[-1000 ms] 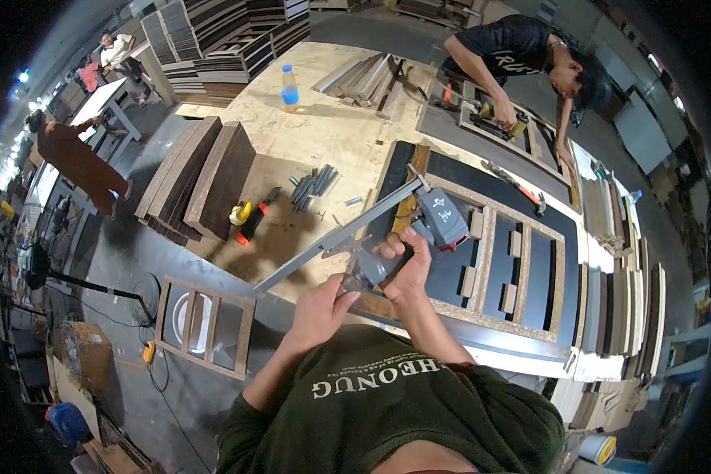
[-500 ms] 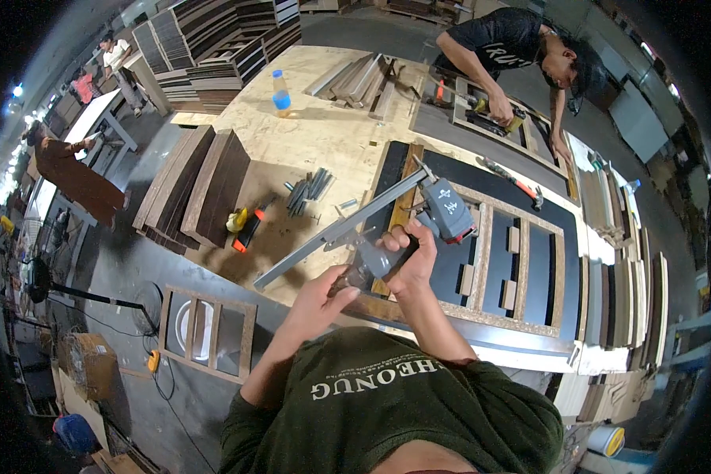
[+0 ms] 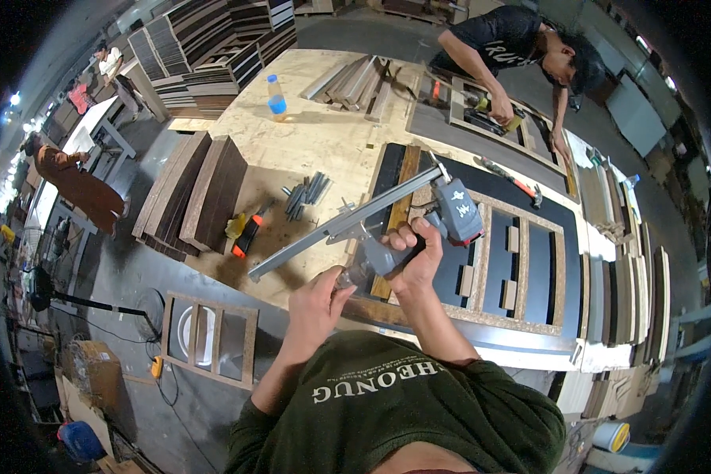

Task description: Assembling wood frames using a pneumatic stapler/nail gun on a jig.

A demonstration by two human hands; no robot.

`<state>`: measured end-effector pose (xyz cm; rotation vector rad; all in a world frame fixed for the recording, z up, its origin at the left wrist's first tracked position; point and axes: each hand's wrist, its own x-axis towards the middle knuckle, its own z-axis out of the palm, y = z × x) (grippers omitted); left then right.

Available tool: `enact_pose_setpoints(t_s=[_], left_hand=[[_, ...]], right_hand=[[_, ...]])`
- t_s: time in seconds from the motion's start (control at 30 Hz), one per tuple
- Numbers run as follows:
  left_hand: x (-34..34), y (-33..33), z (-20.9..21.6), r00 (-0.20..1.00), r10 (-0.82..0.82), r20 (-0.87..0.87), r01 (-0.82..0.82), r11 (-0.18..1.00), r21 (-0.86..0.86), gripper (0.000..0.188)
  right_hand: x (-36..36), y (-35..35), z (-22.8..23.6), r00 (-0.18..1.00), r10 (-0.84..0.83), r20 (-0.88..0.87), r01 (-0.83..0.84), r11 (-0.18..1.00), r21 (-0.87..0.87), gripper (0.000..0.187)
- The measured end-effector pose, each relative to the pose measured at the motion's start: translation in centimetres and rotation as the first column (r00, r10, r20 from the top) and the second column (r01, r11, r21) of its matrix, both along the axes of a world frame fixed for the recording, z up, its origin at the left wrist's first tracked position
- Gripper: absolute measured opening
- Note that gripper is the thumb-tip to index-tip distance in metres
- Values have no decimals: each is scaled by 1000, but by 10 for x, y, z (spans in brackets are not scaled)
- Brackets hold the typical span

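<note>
My right hand (image 3: 415, 257) is wrapped around the handle of a grey cordless nail gun (image 3: 381, 259), with its battery (image 3: 456, 207) beyond my fingers. Its long straight magazine (image 3: 340, 225) slants across in front of me, over the table's near edge. At the tool's rounded near end, the fingers of my left hand (image 3: 317, 304) are closed on it. Grey nail strips (image 3: 306, 195) lie in a loose pile on the table beyond the magazine. Below and right of the tool, a particleboard frame (image 3: 559, 276) with small blocks lies on a dark panel (image 3: 494, 253).
An orange-and-black tool (image 3: 249, 235) lies beside stacked brown boards (image 3: 213, 193). A bottle with blue liquid (image 3: 276, 99) stands farther back. A hammer (image 3: 513, 182) rests beyond the frame. Across the table, a co-worker (image 3: 502, 71) bends over another frame, one hand on a power tool (image 3: 494, 118).
The nail gun has shifted slightly right and turned a little in my hands. My left hand has moved slightly on its rounded end, while my right hand keeps its grip.
</note>
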<state>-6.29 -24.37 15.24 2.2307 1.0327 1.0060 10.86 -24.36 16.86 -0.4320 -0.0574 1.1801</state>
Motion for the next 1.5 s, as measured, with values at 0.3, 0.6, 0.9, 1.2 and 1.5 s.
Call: enact_pose_setpoints(t_s=[0.3, 0.6, 0.9, 1.2, 1.5], left_hand=[[-10, -7, 42, 994, -57, -96, 55, 998, -18, 29], [-78, 13, 37, 996, 76, -49, -78, 996, -49, 33], [-132, -16, 32, 945, 41, 325, 133, 859, -495, 57], [-84, -47, 24, 749, -63, 660, 319, 907, -275, 85], [-47, -46, 79, 865, -287, 412, 394, 896, -205, 53]], right_hand=[[2, -4, -11, 1000, 13, -7, -13, 999, 34, 11], [4, -16, -27, 964, 211, 161, -241, 951, 195, 15], [8, -11, -42, 889, 429, -162, -263, 766, 587, 26], [14, -9, -65, 785, 415, -460, -141, 843, 519, 24], [13, 2, -70, 946, 114, -303, -84, 990, 109, 61]])
